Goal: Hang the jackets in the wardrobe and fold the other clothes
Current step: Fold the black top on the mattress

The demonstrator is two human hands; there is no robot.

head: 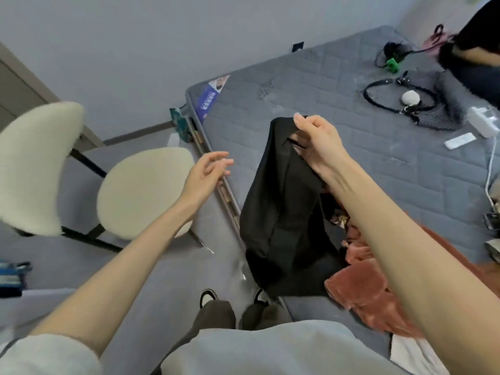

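Black jacket (284,207) hangs pinched in the right hand (316,142); left hand (205,174) beside it, fingers relaxed, empty.

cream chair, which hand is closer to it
Left. The left hand hovers open just past the cream chair seat's edge; the right hand is farther off over the mattress, gripping the black jacket.

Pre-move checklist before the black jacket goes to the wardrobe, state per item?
1. Right hand grips black jacket at its top: ok.
2. Left hand free, holds nothing: ok.
3. Jacket lifted clear of mattress: not ok, lower part lies on it.
4. Jacket free of rust garment: cannot tell, they touch or overlap.
5. Hanger in view: not ok, none seen.
6. Wardrobe open: cannot tell.
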